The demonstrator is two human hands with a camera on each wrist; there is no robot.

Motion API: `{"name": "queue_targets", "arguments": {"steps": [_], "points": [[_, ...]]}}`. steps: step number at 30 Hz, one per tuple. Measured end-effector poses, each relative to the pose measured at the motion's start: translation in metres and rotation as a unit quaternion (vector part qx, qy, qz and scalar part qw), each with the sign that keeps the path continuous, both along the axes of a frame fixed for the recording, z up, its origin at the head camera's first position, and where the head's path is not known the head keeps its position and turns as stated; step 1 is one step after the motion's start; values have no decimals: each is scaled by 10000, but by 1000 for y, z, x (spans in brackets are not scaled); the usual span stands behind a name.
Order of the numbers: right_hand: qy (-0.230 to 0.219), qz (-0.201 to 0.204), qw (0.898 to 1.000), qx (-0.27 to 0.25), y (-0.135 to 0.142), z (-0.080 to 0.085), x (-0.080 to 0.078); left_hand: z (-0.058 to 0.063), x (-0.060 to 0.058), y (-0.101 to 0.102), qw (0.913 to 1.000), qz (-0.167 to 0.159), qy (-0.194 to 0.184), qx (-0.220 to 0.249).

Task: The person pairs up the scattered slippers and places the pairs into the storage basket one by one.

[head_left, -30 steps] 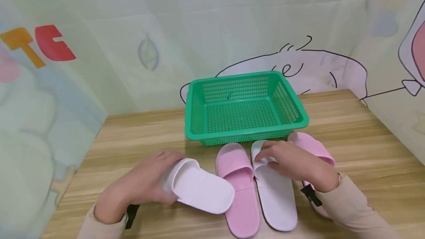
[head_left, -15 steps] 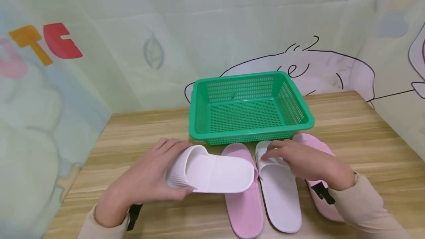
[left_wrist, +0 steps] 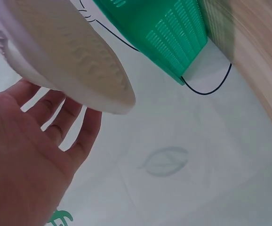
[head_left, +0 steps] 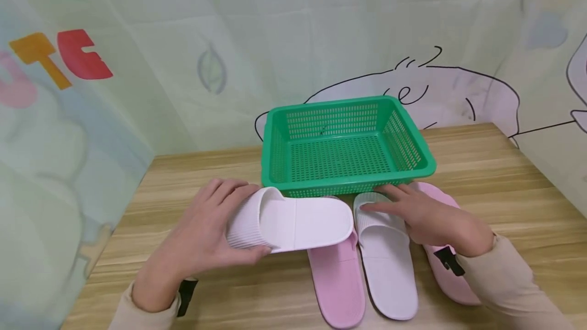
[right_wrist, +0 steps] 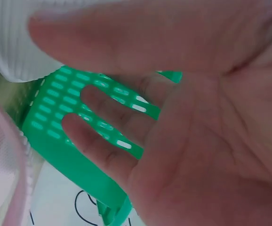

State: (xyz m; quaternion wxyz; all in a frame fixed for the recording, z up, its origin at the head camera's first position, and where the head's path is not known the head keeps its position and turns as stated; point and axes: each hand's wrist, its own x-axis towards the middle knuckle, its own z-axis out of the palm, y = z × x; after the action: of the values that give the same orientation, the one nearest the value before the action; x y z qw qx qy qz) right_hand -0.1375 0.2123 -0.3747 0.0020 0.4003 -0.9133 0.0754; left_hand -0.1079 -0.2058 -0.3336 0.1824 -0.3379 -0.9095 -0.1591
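My left hand (head_left: pixel 211 238) grips a white slipper (head_left: pixel 316 223) by its ribbed toe strap, raised above the table with its heel pointing right. The pale textured sole (left_wrist: pixel 75 52) shows in the left wrist view. Beneath the held slipper lies a pink slipper (head_left: pixel 339 284), its toe end covered. A second white slipper (head_left: pixel 387 274) lies to the right, toe against the green basket (head_left: pixel 348 185). My right hand (head_left: pixel 422 215) is over its toe end, fingers extended along the basket's near wall, thumb at the strap. Another pink slipper (head_left: pixel 451 279) is partly hidden under the right wrist.
The basket, with slotted sides and nothing in it, stands at the back of the wooden table (head_left: pixel 197 172). Behind rises a printed cloth backdrop (head_left: pixel 229 39), meeting the table's back and side edges. The slippers' toes are close to the basket.
My left hand has lifted the white slipper up and right, turning its heel upward over the pink one. My right hand has shifted slightly, its fingers now extending to the basket.
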Motion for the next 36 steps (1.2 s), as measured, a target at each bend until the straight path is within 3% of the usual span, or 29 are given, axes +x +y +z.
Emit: {"name": "queue_targets", "arguments": {"steps": [11,15,21,36], "points": [[-899,-497,9931,570,-8,-3,4,0,-1,-2,9999,72,-34,-86],[-1030,-597,9898,785,-13,-2,5,0,0,-2,9999,104,-59,-97],[-1337,-582,9870,677,-14,-2,6,1,0,-3,9999,126,-43,-98],[-1367,-490,9876,589,-14,-4,6,-2,-3,-1,9999,149,11,-33]]}}
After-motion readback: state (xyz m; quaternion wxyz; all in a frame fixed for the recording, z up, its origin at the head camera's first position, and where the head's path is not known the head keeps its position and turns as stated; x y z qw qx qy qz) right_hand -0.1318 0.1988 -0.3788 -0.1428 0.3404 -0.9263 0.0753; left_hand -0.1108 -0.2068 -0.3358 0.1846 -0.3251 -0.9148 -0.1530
